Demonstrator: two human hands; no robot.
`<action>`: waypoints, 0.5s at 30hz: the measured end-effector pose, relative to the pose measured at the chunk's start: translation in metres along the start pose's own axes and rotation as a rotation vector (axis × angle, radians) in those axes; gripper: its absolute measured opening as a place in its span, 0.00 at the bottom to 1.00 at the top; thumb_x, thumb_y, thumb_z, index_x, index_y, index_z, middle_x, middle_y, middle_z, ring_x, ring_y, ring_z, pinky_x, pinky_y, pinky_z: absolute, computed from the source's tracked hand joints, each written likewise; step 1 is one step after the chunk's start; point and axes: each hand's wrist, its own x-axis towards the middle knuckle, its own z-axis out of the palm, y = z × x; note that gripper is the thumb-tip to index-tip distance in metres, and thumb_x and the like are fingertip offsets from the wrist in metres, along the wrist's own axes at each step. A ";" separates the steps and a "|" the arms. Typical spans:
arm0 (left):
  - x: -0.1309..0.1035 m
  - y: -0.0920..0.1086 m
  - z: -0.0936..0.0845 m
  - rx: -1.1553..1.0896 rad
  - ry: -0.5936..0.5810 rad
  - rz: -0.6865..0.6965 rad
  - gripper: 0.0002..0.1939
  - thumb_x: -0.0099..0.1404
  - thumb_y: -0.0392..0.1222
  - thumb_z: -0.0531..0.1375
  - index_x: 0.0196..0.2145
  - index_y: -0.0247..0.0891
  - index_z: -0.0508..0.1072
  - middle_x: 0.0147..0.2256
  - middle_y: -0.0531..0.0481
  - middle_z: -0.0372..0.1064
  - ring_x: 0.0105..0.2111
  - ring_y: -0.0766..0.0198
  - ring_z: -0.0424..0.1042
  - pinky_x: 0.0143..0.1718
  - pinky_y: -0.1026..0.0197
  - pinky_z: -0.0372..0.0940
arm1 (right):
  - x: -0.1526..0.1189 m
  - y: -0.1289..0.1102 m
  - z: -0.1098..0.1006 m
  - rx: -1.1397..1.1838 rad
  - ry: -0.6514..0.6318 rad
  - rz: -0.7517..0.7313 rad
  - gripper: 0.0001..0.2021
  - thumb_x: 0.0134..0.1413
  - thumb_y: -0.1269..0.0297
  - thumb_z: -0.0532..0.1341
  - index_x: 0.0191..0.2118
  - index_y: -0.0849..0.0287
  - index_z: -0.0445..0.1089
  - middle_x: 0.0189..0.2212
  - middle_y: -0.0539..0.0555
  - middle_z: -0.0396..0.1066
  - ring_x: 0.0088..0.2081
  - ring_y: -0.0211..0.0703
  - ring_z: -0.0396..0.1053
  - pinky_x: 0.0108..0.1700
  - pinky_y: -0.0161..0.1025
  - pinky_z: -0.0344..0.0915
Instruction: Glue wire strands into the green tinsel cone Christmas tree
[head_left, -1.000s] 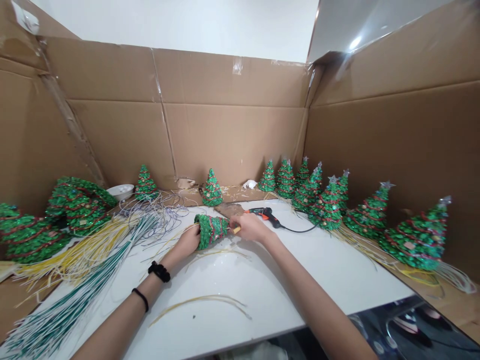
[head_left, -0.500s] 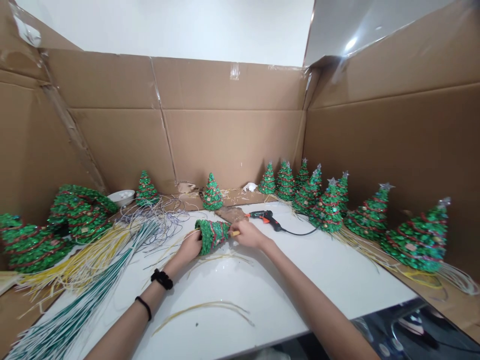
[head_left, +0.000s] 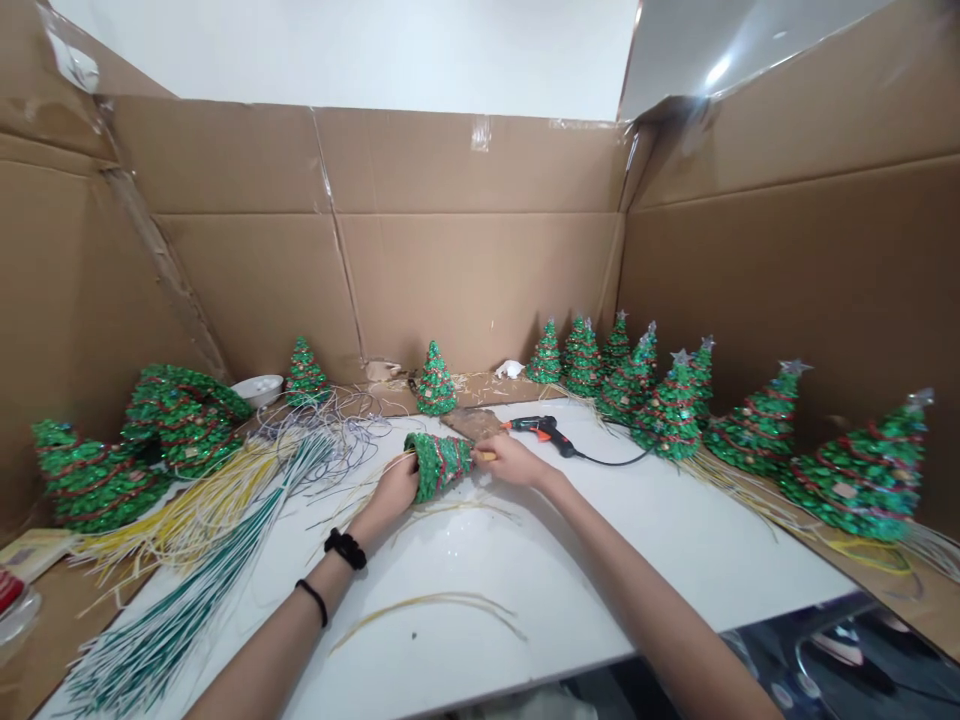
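A small green Christmas tree [head_left: 441, 466] with red garland lies on its side above the white tabletop, its hollow base turned left. My left hand [head_left: 396, 486] grips it at the open base, some fingers hidden inside. My right hand [head_left: 511, 460] is closed at the tree's narrow tip on a small tool with a yellowish handle [head_left: 486, 456]; its working end is hidden. Just beyond my right hand lies a glue gun [head_left: 541, 432], its orange nozzle by a brown stained board [head_left: 472, 424].
Decorated trees [head_left: 667, 410] stand along the right, several topped with silver stars. On the left are more trees [head_left: 191, 425], a white bowl [head_left: 259, 390], and bundles of green strands [head_left: 202, 580] and yellow strands [head_left: 180, 500]. Cardboard walls [head_left: 480, 270] surround the table.
The camera view has shifted slightly, so everything sits a little further right. Both hands keep their hold on the tree and the yellow-handled tool.
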 end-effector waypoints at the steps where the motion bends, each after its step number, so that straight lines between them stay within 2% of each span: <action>1: 0.000 -0.001 0.000 0.010 -0.004 0.016 0.11 0.53 0.31 0.50 0.27 0.34 0.73 0.33 0.44 0.73 0.33 0.61 0.68 0.40 0.60 0.62 | -0.001 0.001 -0.004 -0.043 0.048 0.046 0.15 0.57 0.59 0.49 0.26 0.58 0.68 0.22 0.50 0.66 0.25 0.37 0.61 0.28 0.32 0.50; 3: 0.001 -0.003 0.000 0.022 -0.007 0.038 0.12 0.53 0.30 0.50 0.27 0.34 0.73 0.33 0.44 0.73 0.33 0.61 0.67 0.39 0.60 0.62 | -0.002 0.005 -0.015 -0.143 0.198 0.223 0.17 0.60 0.57 0.47 0.32 0.57 0.69 0.26 0.52 0.70 0.29 0.40 0.65 0.30 0.32 0.51; 5: 0.002 -0.004 0.001 0.023 0.003 0.034 0.12 0.52 0.30 0.50 0.27 0.34 0.73 0.33 0.45 0.73 0.32 0.61 0.67 0.39 0.60 0.62 | -0.005 0.013 -0.024 -0.243 0.355 0.461 0.17 0.62 0.59 0.45 0.38 0.57 0.69 0.32 0.54 0.72 0.35 0.43 0.67 0.33 0.33 0.53; 7: 0.003 -0.005 0.001 0.028 0.013 0.020 0.12 0.51 0.30 0.50 0.27 0.35 0.73 0.32 0.45 0.74 0.32 0.60 0.67 0.38 0.60 0.62 | -0.008 0.024 -0.028 -0.333 0.439 0.673 0.15 0.62 0.62 0.46 0.44 0.60 0.66 0.39 0.59 0.70 0.43 0.47 0.65 0.37 0.35 0.55; 9: 0.004 -0.005 0.001 0.029 0.000 0.023 0.12 0.51 0.31 0.50 0.26 0.35 0.73 0.32 0.46 0.74 0.32 0.60 0.68 0.38 0.60 0.62 | -0.011 0.036 -0.026 -0.389 0.436 0.819 0.16 0.59 0.62 0.50 0.48 0.66 0.64 0.45 0.64 0.67 0.50 0.52 0.61 0.41 0.38 0.57; 11: 0.005 -0.005 0.000 0.030 -0.010 0.039 0.12 0.51 0.32 0.50 0.25 0.35 0.73 0.32 0.46 0.74 0.33 0.59 0.68 0.38 0.60 0.62 | -0.013 0.046 -0.021 -0.382 0.386 0.903 0.21 0.57 0.57 0.53 0.49 0.71 0.63 0.47 0.68 0.64 0.52 0.56 0.59 0.44 0.41 0.58; 13: 0.006 -0.005 0.000 0.038 -0.004 0.050 0.11 0.52 0.34 0.50 0.24 0.36 0.73 0.32 0.46 0.74 0.34 0.58 0.69 0.38 0.59 0.63 | -0.013 0.053 -0.014 -0.357 0.346 0.924 0.25 0.54 0.52 0.55 0.48 0.72 0.64 0.47 0.69 0.64 0.51 0.57 0.59 0.47 0.43 0.58; 15: 0.007 -0.005 -0.001 0.062 0.007 0.037 0.11 0.52 0.34 0.50 0.25 0.36 0.73 0.32 0.45 0.74 0.34 0.57 0.69 0.38 0.59 0.63 | -0.012 0.056 -0.010 -0.364 0.348 0.907 0.26 0.52 0.51 0.56 0.47 0.71 0.65 0.47 0.68 0.64 0.51 0.57 0.59 0.47 0.44 0.58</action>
